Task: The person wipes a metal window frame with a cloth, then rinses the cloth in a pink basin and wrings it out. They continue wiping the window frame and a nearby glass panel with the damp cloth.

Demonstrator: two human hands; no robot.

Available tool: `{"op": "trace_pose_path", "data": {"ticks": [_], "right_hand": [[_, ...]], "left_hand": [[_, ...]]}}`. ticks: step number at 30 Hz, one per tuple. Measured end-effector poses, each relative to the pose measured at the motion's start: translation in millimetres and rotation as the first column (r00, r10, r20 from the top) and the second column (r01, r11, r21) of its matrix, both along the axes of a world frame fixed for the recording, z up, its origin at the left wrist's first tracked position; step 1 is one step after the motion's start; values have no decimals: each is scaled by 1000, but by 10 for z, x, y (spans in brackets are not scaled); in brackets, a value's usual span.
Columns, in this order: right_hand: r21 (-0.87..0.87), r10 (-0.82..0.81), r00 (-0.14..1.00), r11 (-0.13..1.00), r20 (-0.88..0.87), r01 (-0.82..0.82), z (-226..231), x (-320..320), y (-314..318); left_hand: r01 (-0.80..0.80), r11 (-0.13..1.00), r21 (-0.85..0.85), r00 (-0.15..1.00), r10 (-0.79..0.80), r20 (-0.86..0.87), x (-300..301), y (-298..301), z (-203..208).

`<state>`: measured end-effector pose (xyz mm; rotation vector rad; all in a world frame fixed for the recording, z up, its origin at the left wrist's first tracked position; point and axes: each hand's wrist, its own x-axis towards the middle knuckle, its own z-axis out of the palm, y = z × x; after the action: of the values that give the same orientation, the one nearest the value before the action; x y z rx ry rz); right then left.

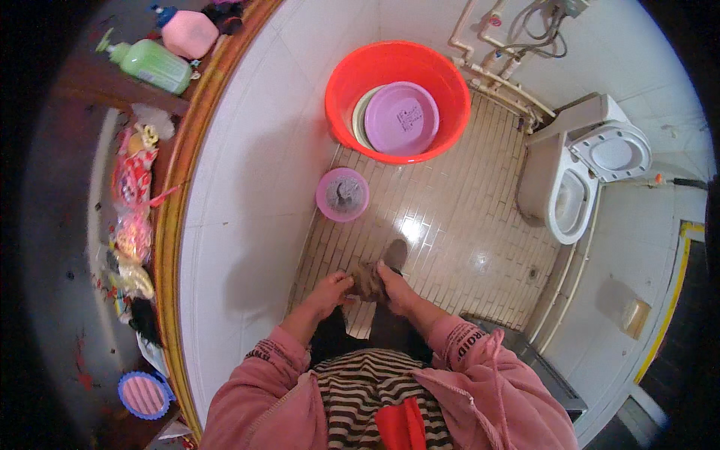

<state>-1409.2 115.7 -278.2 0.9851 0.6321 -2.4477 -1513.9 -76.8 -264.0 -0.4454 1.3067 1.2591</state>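
My left hand (pixel 331 292) and my right hand (pixel 395 290) are held close together in front of my body. Between them is a small, crumpled brown cloth (pixel 366 281), with the fingers of both hands closed on it. The cloth hangs above the tiled floor, and its exact shape is hard to make out. Beyond my hands, slightly to the left, stands a small pink bin (pixel 321 196) with something greyish inside. Part of my shoe (pixel 396 253) shows just past the cloth.
Far ahead, a large red tub (pixel 341 90) holds a purple basin (pixel 401 120) and a pale green basin (pixel 358 124). A white toilet (pixel 570 206) stands at the right with its lid up, near wall pipes (pixel 517 86). At left, a wood-edged shelf (pixel 174 217) carries pump bottles (pixel 154 66).
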Motion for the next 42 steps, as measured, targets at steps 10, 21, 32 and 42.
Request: {"op": "trace_pose_path", "data": {"ticks": [10,21,32,42], "right_hand": [[468,202,970,849,137,-243,-1472,-858,334],[911,16,990,391,137,-132,-3096,-1827,306],[926,312,924,230,221,-299,-4398,-2292,94],[950,665,696,-302,271,-81,-5572,-2479,-240]], "left_hand": [[-153,977,-149,971,121,-204,-1050,249,-1306],[24,893,-448,437,-413,-799,-2097,-126,-3363],[240,713,-659,-120,-652,-749,-2342,-150,-4673],[351,710,-610,126,-682,-721,-2154,86,-5785]]}}
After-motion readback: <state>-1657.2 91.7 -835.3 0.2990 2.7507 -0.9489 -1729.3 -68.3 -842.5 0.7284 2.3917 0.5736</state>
